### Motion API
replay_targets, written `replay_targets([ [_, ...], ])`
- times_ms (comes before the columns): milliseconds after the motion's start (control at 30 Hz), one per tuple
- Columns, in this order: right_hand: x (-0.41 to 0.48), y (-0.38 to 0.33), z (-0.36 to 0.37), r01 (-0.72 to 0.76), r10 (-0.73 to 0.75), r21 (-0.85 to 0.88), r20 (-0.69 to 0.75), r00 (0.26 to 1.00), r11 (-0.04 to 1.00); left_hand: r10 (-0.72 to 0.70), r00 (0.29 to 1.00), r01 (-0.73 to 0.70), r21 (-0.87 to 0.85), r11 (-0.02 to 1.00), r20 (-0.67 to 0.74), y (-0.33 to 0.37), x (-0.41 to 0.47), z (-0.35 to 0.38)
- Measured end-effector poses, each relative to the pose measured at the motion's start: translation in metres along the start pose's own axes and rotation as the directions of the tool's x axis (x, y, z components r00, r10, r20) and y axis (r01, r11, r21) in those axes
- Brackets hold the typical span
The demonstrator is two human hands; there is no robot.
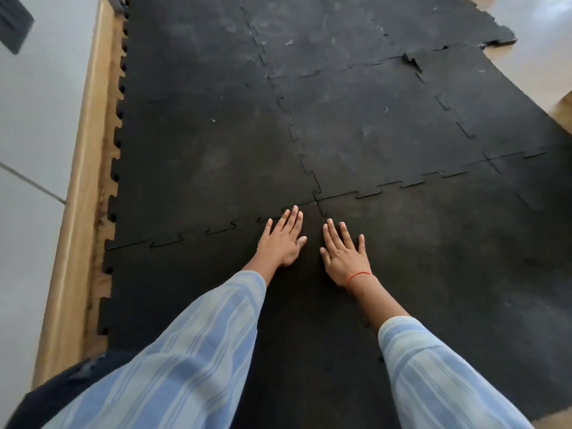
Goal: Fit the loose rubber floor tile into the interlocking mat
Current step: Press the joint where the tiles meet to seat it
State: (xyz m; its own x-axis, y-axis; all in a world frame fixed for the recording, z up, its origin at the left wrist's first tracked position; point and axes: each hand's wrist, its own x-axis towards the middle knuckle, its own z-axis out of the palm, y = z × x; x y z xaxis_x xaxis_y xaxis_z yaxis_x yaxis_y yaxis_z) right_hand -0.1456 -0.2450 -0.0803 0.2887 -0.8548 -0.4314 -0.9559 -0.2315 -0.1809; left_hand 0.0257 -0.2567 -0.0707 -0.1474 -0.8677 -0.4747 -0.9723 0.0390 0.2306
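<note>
A black rubber interlocking mat (216,144) covers the floor, its tiles joined by jigsaw seams. My left hand (283,239) lies flat, palm down, on the near left tile (185,274), fingertips at the seam where four tiles meet. My right hand (342,252) lies flat beside it on the near right tile (448,258), fingers spread, an orange thread around the wrist. Both hands hold nothing. At the far right a seam corner (413,58) sticks up, not seated flat.
A wooden skirting board (77,187) and white wall (34,119) run along the left edge of the mat. Bare wooden floor (563,109) shows at the far right. The mat's far right edge (501,38) is ragged.
</note>
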Motion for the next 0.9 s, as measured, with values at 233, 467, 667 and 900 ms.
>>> replay_targets([
  [233, 0.047, -0.02, -0.027, -0.023, 0.023, -0.005, 0.063, 0.998, 1.0, 0.038, 0.998, -0.039, -0.016, 0.999, -0.049, -0.011, 0.002, 0.006],
  [467, 0.054, -0.056, -0.003, 0.135, -0.139, -0.064, -0.05, 0.989, 0.989, -0.208, 0.97, 0.204, -0.051, 0.978, -0.125, -0.063, -0.032, 0.023],
  [667, 0.064, -0.098, -0.007, 0.243, -0.246, -0.105, -0.015, 0.969, 0.964, -0.328, 0.939, 0.315, -0.13, 0.94, -0.104, -0.091, -0.049, 0.017],
  [900, 0.062, -0.159, 0.028, 0.371, -0.388, -0.205, -0.051, 0.92, 0.906, -0.736, 0.675, 0.697, -0.289, 0.656, -0.043, -0.185, -0.104, 0.026],
])
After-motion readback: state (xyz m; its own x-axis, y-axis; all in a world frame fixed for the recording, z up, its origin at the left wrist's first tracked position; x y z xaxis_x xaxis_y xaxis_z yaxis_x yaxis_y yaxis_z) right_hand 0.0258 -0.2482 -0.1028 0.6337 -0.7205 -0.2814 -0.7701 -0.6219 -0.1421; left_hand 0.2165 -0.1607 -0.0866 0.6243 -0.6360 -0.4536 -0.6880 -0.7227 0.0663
